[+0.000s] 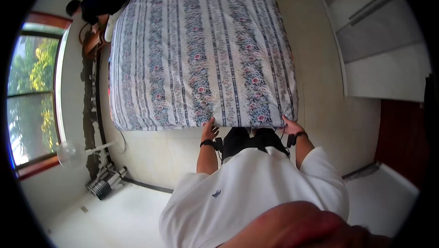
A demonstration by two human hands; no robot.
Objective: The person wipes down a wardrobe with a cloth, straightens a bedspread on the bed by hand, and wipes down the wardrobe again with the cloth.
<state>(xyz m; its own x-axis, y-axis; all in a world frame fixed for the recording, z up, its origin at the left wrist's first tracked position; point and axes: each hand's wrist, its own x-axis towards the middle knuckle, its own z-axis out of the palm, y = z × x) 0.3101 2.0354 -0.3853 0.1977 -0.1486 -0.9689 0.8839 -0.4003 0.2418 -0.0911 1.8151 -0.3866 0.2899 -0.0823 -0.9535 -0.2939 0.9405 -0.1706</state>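
A bed sheet [183,56] with floral stripes in blue, grey and pink covers the bed in front of me. At its near edge, left of my body, my left hand [209,132] is closed on the fabric, thumb on top and fingers lower down. My right hand [291,126] grips the sheet's near right corner, its thumb over the edge and the other fingers partly hidden beneath. Both wrists wear dark bands. Between the hands, the sheet's edge runs fairly straight, with small creases near the right corner.
Another person [98,3] in dark clothes bends beside a wooden chair [93,44] at the far left. A standing fan [72,154] and dumbbells [103,185] are at the lower left, below a window [34,92]. A pale cabinet [379,51] stands right, across tiled floor [315,65].
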